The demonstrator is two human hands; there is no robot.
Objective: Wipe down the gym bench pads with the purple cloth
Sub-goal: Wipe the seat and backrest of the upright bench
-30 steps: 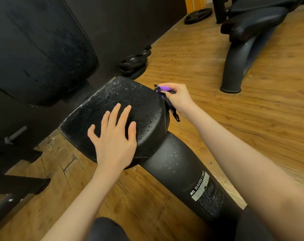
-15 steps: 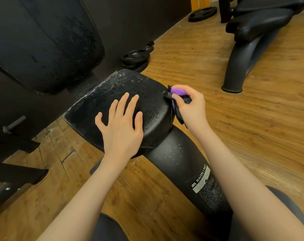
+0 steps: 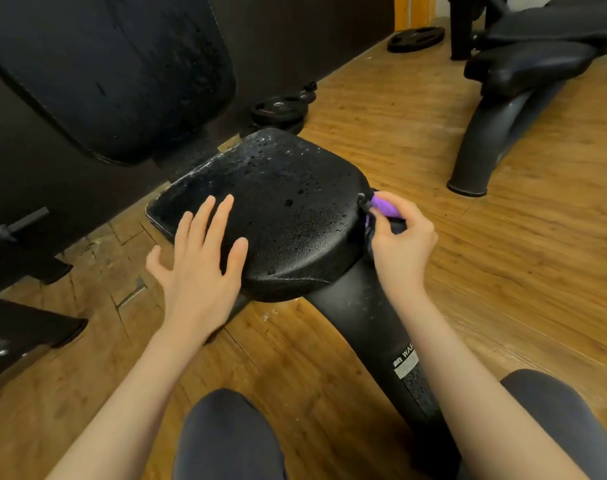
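Observation:
A black seat pad [image 3: 284, 199], beaded with water droplets, sits on a thick black post in the middle of the view. My left hand [image 3: 201, 258] lies flat on its near left part with fingers spread. My right hand [image 3: 399, 244] grips the bunched purple cloth [image 3: 381, 207] against the pad's right edge; most of the cloth is hidden in the fist. A large black back pad [image 3: 115, 64] tilts up at the upper left, also speckled with droplets.
The post [image 3: 371, 327] carries a warning label and runs down between my knees. Weight plates [image 3: 281, 110] lie by the dark wall, another plate [image 3: 416, 38] further back. A second bench [image 3: 524, 67] stands at the upper right on the wooden floor [image 3: 503, 271].
My right hand has slid with the cloth down the pad's right edge toward me. My left hand stays flat on the pad, shifted slightly toward its near left edge.

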